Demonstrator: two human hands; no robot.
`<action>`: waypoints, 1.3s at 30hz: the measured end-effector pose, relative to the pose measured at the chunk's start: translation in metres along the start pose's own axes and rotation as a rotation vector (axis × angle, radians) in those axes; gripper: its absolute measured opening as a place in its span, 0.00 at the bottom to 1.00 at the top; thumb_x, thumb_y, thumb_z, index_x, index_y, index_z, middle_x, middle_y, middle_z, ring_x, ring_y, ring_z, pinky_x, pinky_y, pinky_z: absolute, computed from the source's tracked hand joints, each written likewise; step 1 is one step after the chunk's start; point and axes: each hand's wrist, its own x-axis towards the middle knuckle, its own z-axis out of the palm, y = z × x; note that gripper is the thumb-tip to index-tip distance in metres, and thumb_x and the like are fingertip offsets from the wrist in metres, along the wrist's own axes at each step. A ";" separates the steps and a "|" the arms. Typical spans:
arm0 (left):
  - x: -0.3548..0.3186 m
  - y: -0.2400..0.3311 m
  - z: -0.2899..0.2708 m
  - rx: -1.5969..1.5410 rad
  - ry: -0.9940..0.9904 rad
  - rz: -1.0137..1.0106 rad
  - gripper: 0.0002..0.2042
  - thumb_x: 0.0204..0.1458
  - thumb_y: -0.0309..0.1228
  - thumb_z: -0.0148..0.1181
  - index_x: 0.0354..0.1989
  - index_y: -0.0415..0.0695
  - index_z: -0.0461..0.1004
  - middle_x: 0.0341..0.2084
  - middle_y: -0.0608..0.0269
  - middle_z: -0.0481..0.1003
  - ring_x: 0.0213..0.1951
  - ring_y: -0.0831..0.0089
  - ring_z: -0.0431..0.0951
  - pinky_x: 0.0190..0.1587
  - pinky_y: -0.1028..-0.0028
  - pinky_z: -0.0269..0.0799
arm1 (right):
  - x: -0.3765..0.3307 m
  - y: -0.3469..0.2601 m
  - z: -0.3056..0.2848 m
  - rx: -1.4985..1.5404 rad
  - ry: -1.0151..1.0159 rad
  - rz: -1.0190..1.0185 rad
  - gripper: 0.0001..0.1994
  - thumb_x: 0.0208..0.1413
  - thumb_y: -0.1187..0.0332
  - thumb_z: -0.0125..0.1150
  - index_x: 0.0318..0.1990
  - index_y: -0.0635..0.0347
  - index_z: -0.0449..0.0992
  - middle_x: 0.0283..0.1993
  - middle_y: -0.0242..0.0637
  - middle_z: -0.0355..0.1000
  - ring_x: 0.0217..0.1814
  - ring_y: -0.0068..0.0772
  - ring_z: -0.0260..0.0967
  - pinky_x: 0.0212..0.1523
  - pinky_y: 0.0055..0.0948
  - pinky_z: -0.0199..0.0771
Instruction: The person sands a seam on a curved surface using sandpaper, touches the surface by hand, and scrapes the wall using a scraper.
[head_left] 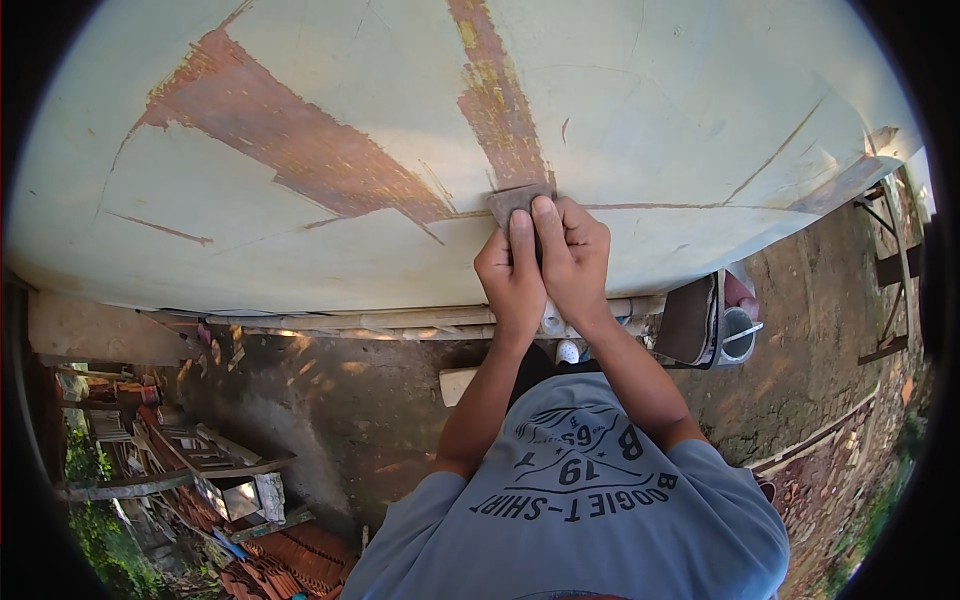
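Observation:
Side by side, my left hand and my right hand press a small, flat grey-brown piece against a large pale surface. Both thumbs lie on top of the piece, and the other fingers are curled. Whether it is sandpaper or a scraper blade, I cannot tell. Its far edge meets the lower end of a reddish-brown patch with yellow flecks. A wider reddish-brown patch spreads to the left. From the hands a thin brown line runs to the right.
Below the pale surface runs a bamboo pole. A grey bucket stands right of my arms, beside a dark-covered seat or box. Wooden scraps and roof tiles lie at the lower left. A metal frame stands at the right.

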 end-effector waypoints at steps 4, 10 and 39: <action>0.014 0.023 -0.006 -0.028 -0.060 0.012 0.20 0.69 0.35 0.48 0.24 0.37 0.70 0.19 0.73 0.67 0.27 0.87 0.61 0.28 0.77 0.60 | 0.004 -0.017 0.005 0.087 -0.023 0.018 0.17 0.66 0.68 0.57 0.23 0.66 0.70 0.17 0.26 0.63 0.23 0.11 0.53 0.21 0.22 0.55; 0.008 0.013 -0.001 0.009 -0.013 0.027 0.20 0.69 0.35 0.48 0.23 0.37 0.67 0.18 0.74 0.66 0.27 0.86 0.61 0.27 0.77 0.60 | 0.002 -0.008 0.006 0.044 0.025 -0.012 0.17 0.66 0.68 0.57 0.24 0.65 0.70 0.17 0.25 0.61 0.24 0.11 0.51 0.21 0.21 0.53; 0.025 0.044 0.003 0.020 -0.065 0.063 0.21 0.69 0.35 0.49 0.22 0.36 0.66 0.16 0.74 0.64 0.26 0.87 0.60 0.25 0.76 0.58 | 0.016 -0.040 0.011 0.036 0.050 -0.006 0.18 0.67 0.67 0.55 0.23 0.64 0.69 0.18 0.23 0.60 0.24 0.11 0.51 0.21 0.22 0.53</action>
